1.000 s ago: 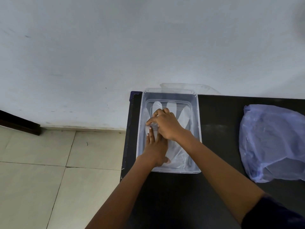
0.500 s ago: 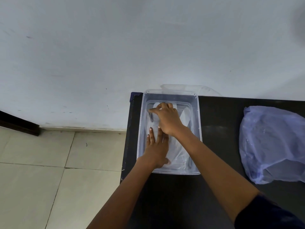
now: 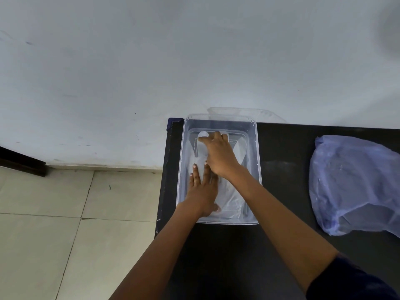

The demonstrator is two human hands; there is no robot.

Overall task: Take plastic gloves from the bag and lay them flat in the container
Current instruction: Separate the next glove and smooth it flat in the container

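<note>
While the clear container [image 3: 255, 148] stands at the tabletop's [image 3: 285, 152] far left corner, a plastic glove [image 3: 232, 198] is pressed flat inside it. The left hand [image 3: 203, 191] is spread open, palm down, on the glove's near part. The right hand [image 3: 218, 154], fingers extended, is laid on its far part; the bluish bag [image 3: 355, 182] lies at the right edge.

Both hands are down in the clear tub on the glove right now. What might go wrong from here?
1. The plastic glove is thin film; when the right hand lifts off its finger end, the film may cling and spring up creased.
2. The container sits at the table's left edge; the left hand pressing could nudge it off.
3. The bag lies apart, to the right, so the next reach leaves the glove unheld.
</note>
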